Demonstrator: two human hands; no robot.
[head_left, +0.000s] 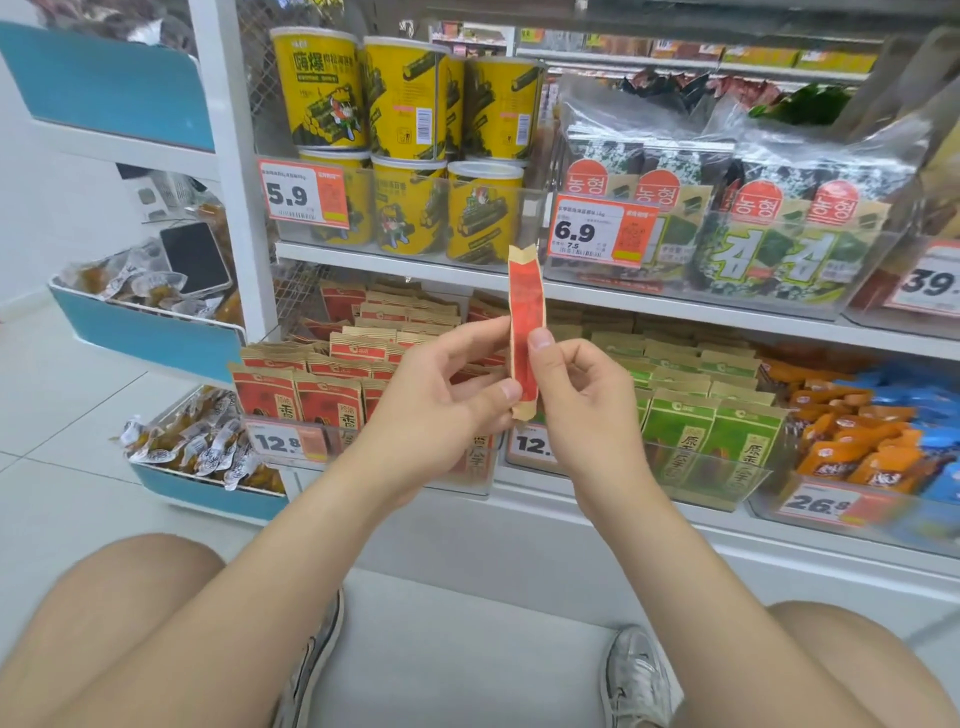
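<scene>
Two hands: both on one red pkt (525, 312), held upright and edge-on to the camera, in front of the lower shelf (571, 500).
L hand (441, 405): thumb pressed on the pkt's lower end, fingers curled behind its left edge. Pinch grip.
R hand (587, 410): thumb tip on the mid right edge, other fingers curled and partly hidden. Pinch grip as well.
Pkt location: in the air, apart from all stock, just above the shelved red pkts (311, 400) w/ the 12.8 tag (283, 441).
Step judged: squaring up the pkt for shelving — prob. into the red row.
Method: keep it flat and upright, print facing fwd like its neighbours; slide it down into a gap, not on top.
Risk: green pkts (691, 436) stand just beside the red row, so don't mix them. A hard push may crush the top seal.
Not verifiable: pkt's front face — seen edge-on only.
</scene>
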